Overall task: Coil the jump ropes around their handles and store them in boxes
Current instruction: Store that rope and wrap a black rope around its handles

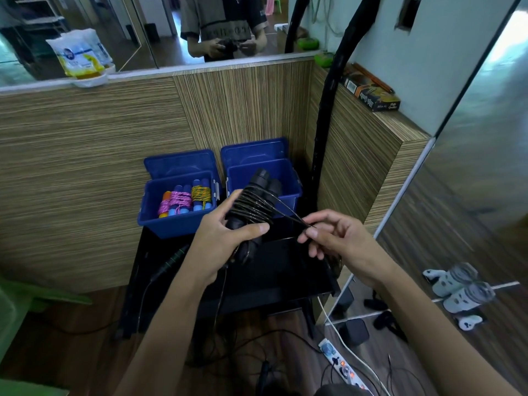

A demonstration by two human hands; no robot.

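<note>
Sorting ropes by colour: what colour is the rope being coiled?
Black, wound on black handles; the rope shows best in the head view.

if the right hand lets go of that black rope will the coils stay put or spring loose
Likely to loosen: the black rope looks thin and glossy, so probably slippery. Its coils sit unevenly around the handles, and the right hand alone pinches the free end taut.
</note>
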